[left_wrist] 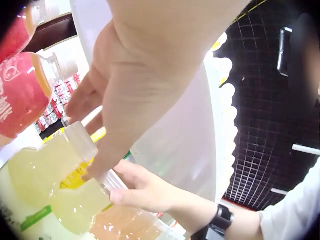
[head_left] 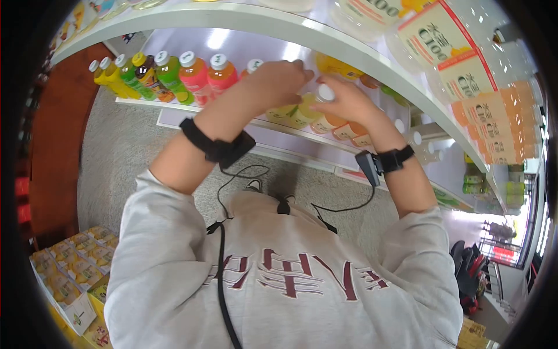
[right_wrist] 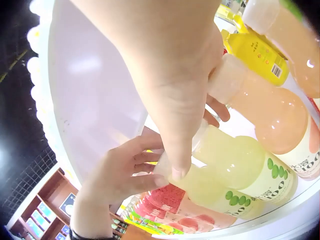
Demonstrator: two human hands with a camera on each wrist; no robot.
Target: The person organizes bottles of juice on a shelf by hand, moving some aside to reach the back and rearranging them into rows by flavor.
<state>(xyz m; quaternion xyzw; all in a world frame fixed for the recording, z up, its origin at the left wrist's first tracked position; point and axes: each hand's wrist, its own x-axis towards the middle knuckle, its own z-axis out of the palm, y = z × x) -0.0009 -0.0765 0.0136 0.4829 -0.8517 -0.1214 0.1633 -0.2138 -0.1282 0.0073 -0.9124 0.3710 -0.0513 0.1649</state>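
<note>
Two bottles of pale yellow-green drink with green-fruit labels stand side by side on the shelf. My left hand has its thumb and fingers round the pale cap of one of them. On the neighbouring bottle, my right hand grips the cap, thumb in front and fingers behind. The hands nearly meet in the left wrist view. Peach-coloured drink bottles stand right beside the right hand, and pink drink bottles beside the left.
An upper shelf edge curves over both hands, bearing large C100 packs. Green and yellow bottles line the lower shelf at left. A yellow pouch lies behind the peach bottles. Yellow boxes stand on the floor at left.
</note>
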